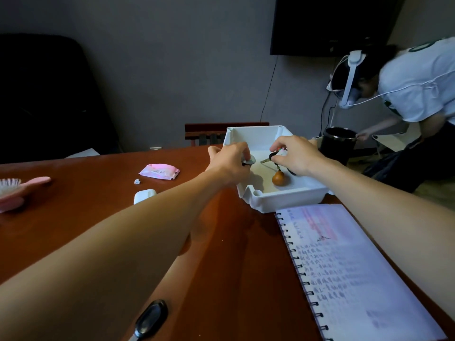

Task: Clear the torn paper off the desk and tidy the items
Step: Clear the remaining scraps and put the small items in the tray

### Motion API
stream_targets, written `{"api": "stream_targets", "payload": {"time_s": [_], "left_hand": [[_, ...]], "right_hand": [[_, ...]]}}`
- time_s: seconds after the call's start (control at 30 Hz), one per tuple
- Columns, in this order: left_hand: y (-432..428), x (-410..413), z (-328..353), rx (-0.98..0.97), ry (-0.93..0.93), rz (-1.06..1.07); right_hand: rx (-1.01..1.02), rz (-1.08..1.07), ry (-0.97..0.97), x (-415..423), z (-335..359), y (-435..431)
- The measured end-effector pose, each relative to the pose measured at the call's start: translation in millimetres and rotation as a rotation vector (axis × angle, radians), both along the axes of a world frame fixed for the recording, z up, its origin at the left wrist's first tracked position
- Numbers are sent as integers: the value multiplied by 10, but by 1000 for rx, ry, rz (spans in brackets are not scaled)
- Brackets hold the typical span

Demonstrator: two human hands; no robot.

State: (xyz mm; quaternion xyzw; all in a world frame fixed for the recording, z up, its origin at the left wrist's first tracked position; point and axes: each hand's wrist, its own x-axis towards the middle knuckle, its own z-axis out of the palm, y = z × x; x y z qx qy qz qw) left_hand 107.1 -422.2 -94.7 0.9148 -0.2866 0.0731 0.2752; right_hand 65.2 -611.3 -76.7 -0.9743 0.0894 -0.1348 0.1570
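Nothing here can be read outright. The open notebook on the bench carries rows of dark handwriting below a pink band, all too blurred to make out a single character. The pink packet bears a small dark mark, perhaps print, illegible. A green mark on another person's white shirt is cut off at the frame edge.
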Motion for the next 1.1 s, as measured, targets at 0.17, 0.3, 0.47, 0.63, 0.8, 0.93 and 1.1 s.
{"api": "stream_targets", "payload": {"time_s": [0.17, 0.3, 0.47, 0.63, 0.8, 0.93, 1.1], "left_hand": [[-151, 244, 5, 24, -51, 8], [-238, 420, -61, 50, -95, 27], [-261, 530, -124, 69, -68, 77], [-260, 583, -170, 72, -19, 75], [-203, 527, -129, 102, -26, 60], [-50, 357, -44, 119, -44, 40], [251, 96, 82, 124, -61, 14]], "right_hand": [[110, 25, -34, 275, 11, -42], [160, 33, -49, 464, 1, -98], [132, 49, -44, 633, -86, -152], [84, 59, 0, 644, -100, -139], [114, 47, 62, 530, -38, -106], [103, 75, 72, 355, 61, -21], [88, 120, 60, 82, 170, 244]]}}
